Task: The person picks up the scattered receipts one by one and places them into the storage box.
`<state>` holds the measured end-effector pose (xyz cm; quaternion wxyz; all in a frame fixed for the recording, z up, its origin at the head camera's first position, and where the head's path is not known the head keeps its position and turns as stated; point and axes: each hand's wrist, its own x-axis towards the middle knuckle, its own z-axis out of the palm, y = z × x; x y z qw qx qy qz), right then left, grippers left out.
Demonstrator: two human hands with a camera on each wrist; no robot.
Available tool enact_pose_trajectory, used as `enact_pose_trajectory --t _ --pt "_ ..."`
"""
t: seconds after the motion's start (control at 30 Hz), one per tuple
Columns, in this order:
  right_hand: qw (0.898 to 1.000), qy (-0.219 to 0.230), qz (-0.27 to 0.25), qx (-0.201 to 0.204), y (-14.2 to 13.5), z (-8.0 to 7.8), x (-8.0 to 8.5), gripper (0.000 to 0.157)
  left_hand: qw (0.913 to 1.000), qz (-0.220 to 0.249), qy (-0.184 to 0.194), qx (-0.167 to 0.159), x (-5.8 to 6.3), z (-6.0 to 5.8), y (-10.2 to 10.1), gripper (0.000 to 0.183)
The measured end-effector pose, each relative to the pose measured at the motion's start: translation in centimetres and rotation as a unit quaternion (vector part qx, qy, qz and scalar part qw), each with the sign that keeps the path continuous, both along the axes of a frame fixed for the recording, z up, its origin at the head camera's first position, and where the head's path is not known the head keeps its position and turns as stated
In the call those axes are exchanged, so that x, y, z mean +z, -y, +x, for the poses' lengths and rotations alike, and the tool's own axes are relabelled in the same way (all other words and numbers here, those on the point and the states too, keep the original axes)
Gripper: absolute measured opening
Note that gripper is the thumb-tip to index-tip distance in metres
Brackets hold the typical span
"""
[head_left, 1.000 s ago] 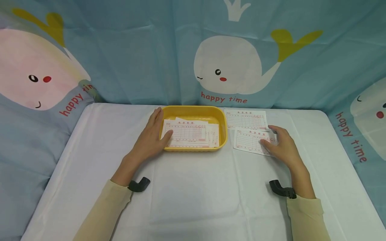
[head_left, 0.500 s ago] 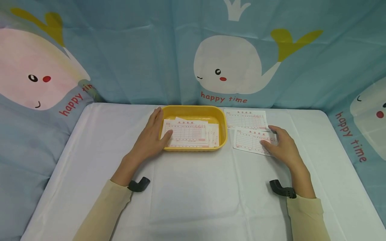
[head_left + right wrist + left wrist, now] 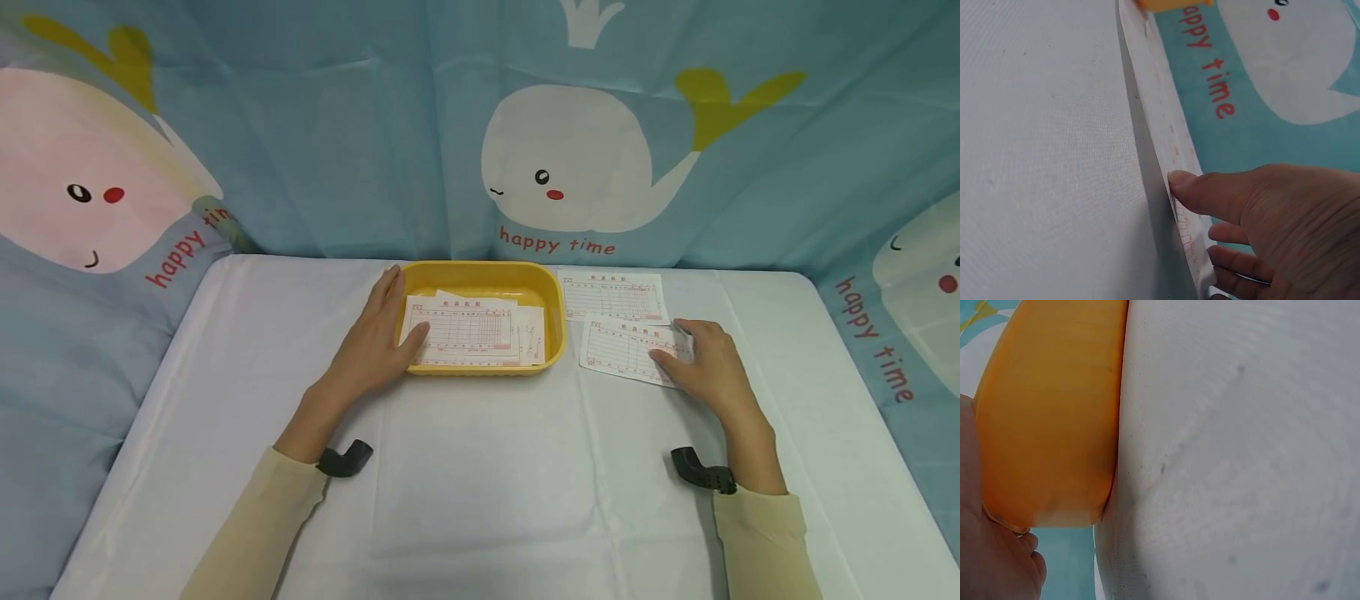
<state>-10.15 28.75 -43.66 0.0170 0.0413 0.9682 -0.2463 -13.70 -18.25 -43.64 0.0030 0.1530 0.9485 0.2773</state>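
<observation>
At the left end of a yellow plastic basket (image 3: pixel 480 271), my left hand (image 3: pixel 367 346) holds the wall, its thumb over the rim and its other fingers along the outside. Inside lie several white receipt slips (image 3: pixel 465 325) printed in red, overlapping in a loose stack. My right hand (image 3: pixel 708 367) pinches the right end of a receipt slip (image 3: pixel 618 350), thumb on its face. In the right wrist view the thumb (image 3: pixel 1194 187) presses near the slip's edge, with the other fingers behind it. Another receipt slip (image 3: pixel 611 296) lies flat just beyond, partly under the first.
A white cloth (image 3: pixel 487 475) covers the table. Along its back edge hangs a blue curtain (image 3: pixel 337 150) with whale prints. Dark curved wrist mounts (image 3: pixel 345 458) stick out inward from both sleeves.
My right hand has shifted slightly right, its index finger drawn back along the slip's end, whose far corner shows more. The left hand and the basket stay in place.
</observation>
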Motion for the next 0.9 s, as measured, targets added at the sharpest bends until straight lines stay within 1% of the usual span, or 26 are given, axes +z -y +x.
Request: enact_pose_trajectory --t 0.27,0.37,0.53,0.73,0.8,0.9 --pt "1.000 0.000 -0.010 0.002 0.10 0.17 0.36 0.060 1.0000 0.001 0.004 0.000 0.06 -0.05 0.03 0.082" --pt "1.000 0.002 -0.008 -0.001 0.15 0.24 0.50 0.060 1.0000 0.002 0.005 0.000 0.03 -0.07 0.02 0.082" --pt "1.000 0.021 -0.002 -0.013 0.12 0.28 0.65 0.063 1.0000 0.005 0.006 0.002 0.01 -0.01 0.03 0.082" --pt "0.998 0.057 -0.004 -0.027 0.08 0.18 0.75 0.063 1.0000 0.003 0.005 0.002 -0.01 0.01 -0.02 0.082" --pt "0.998 0.061 -0.006 -0.027 0.09 0.17 0.77 0.062 1.0000 0.003 0.005 0.003 -0.01 0.02 -0.04 0.083" --pt "0.998 0.054 -0.017 -0.020 0.17 0.25 0.89 0.060 1.0000 0.004 0.002 0.002 0.00 0.00 -0.04 0.082"
